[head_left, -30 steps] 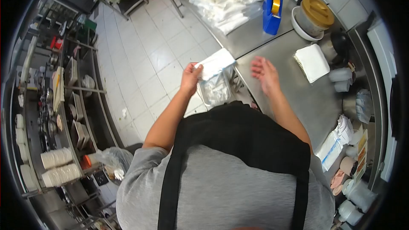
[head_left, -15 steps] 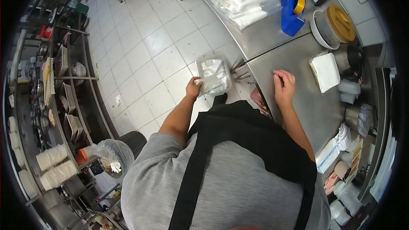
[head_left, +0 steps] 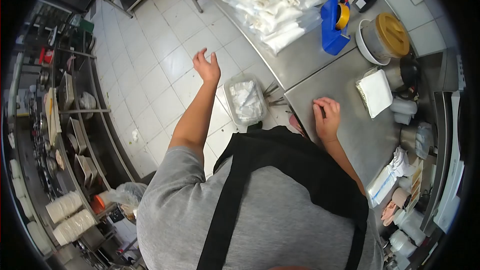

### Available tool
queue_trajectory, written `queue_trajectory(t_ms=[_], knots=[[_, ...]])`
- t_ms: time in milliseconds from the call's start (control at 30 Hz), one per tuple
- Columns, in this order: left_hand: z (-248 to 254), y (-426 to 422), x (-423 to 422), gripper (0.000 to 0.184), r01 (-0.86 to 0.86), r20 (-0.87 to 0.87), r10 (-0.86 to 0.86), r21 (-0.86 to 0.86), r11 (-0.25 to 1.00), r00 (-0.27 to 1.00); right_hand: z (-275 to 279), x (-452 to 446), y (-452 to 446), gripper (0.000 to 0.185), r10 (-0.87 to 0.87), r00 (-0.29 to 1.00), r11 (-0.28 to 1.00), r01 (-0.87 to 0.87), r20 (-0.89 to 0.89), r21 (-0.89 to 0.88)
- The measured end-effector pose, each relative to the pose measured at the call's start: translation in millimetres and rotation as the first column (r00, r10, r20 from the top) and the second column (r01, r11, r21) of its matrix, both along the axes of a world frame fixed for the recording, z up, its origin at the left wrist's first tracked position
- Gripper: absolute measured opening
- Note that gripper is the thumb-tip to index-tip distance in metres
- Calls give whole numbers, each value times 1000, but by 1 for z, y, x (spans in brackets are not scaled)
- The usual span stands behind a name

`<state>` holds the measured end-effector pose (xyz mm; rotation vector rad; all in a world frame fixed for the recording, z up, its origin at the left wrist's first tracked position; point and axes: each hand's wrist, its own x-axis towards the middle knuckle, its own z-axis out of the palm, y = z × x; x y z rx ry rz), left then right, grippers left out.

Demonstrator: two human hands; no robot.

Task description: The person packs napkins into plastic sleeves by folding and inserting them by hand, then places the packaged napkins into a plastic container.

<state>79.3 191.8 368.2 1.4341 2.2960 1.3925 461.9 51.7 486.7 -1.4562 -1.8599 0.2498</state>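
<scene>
My left hand (head_left: 206, 66) is raised above the tiled floor, beyond the tub's upper left corner. Its fingers are spread and it holds nothing. Below and to its right, a clear plastic tub (head_left: 228, 106) holds several whitish wrapped packets (head_left: 246, 97), whose contents I cannot make out. At the steel table's (head_left: 306, 89) near edge rests my right hand (head_left: 327, 119). Its fingers are loosely curled, with a gap to the thumb and nothing visible in them.
Clear bags of white items (head_left: 275, 15) lie on the far table, beside a blue tape dispenser (head_left: 334, 32). A yellow-lidded container (head_left: 387, 35) stands in a white bowl. White napkins (head_left: 376, 92) lie near the wall. Metal shelving (head_left: 85, 90) lines the left side.
My left hand has left the tub's left edge and moved up and away, its fingers opening. My right hand stays on the table. The view has shifted slightly.
</scene>
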Motion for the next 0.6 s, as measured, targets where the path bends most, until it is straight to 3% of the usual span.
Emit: queue_trajectory(t_ms=[133,267,400,500,533,600], knots=[[106,59,49,39,322,-193,-269,342,883,944,3,-1,0,12,3,1000,1000,-3,-12,10],[171,122,91,36,615,-437,-470,291,733,767,2,0,-1,11,-4,1000,1000,4,-31,0],[189,185,131,32,755,-559,-587,111,646,585,3,3,-1,13,-2,999,1000,2,-38,-7],[194,221,151,31,372,-446,-349,-37,927,824,0,6,0,15,1,998,1000,-2,-65,-5],[197,229,149,33,259,-485,-314,-178,949,816,-1,6,1,15,0,997,1000,0,-72,-2],[196,243,141,30,247,-408,-362,-308,919,838,0,7,0,15,5,997,1000,-5,-83,4]])
